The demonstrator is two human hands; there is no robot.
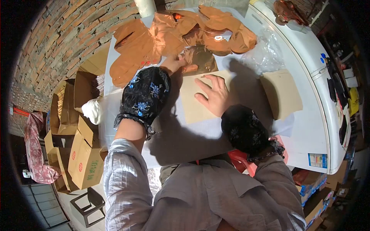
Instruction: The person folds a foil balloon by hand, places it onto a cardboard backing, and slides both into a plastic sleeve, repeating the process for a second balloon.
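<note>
My right hand (212, 95) lies flat, fingers spread, on a tan cardboard sheet (192, 109) in the middle of the white work surface (308, 127). My left hand (173, 63) reaches forward and touches the edge of a dark brown shiny packet (200, 59) just beyond the sheet; whether it grips the packet is unclear. Both forearms wear black flowered sleeve covers (146, 94). A heap of copper-brown stockings (154, 38) lies at the far side, spilling to the left.
A second tan cardboard sheet (283, 94) lies to the right. Clear plastic wrap (266, 50) sits at the far right. Open cardboard boxes (83, 150) stand on the floor to the left beside a brick wall (58, 42). A red stool (241, 159) shows under me.
</note>
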